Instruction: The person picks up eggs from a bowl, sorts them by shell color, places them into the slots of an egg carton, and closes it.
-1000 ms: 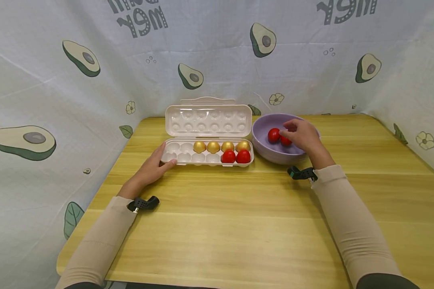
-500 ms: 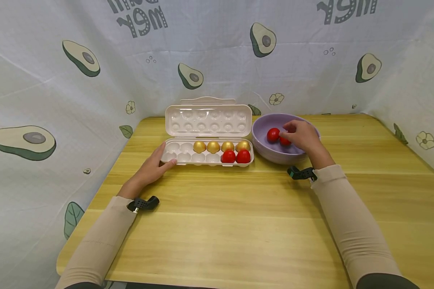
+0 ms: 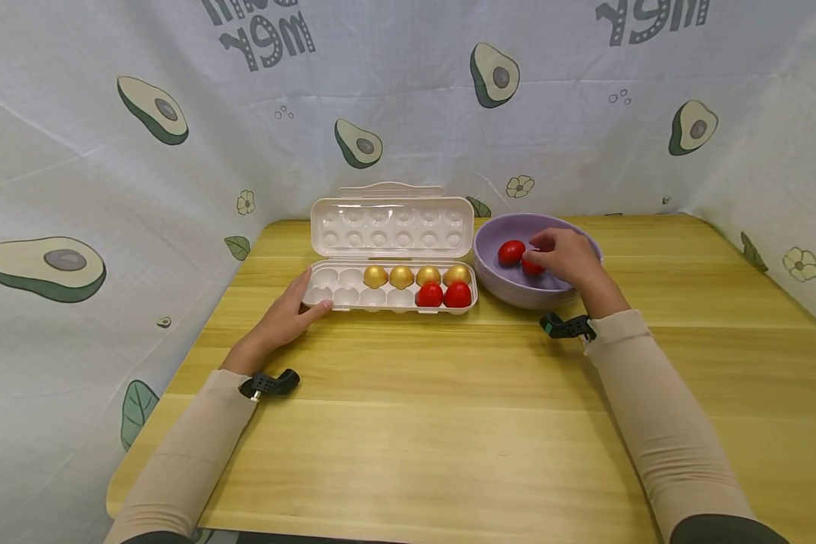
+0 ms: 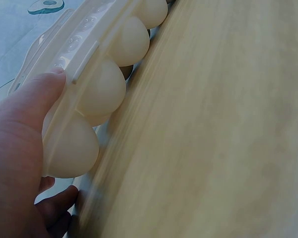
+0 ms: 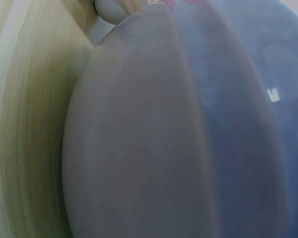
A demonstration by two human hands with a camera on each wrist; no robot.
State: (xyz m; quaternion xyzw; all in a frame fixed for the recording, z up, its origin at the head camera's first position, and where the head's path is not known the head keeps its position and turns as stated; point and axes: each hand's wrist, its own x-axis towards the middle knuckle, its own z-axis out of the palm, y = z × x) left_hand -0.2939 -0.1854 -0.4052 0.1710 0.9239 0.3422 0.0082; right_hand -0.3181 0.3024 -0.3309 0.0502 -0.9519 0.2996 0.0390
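In the head view my left hand [image 3: 285, 313] holds the left end of a pale egg box [image 3: 353, 305] with its lid [image 3: 392, 227] raised. The left wrist view shows the thumb [image 4: 44, 91] over the box's edge and the fingers lower down. Several gold eggs [image 3: 401, 277] fill part of the back row; two red eggs [image 3: 443, 295] sit at the front right. Over a purple bowl [image 3: 537, 298], my right hand [image 3: 567, 257] pinches a red egg [image 3: 532, 265] low inside it. Another red egg [image 3: 511, 252] lies just left of that one.
The bowl stands against the box's right end on a wooden table [image 3: 394, 423]. A cloth with printed avocados [image 3: 408, 91] hangs behind and at both sides. Each wrist wears a black strap [image 3: 268, 384].
Both red eggs in the bowl have shifted slightly left, the outer one turning a little. My right fingertips moved only slightly; my left hand and the egg box stayed still.
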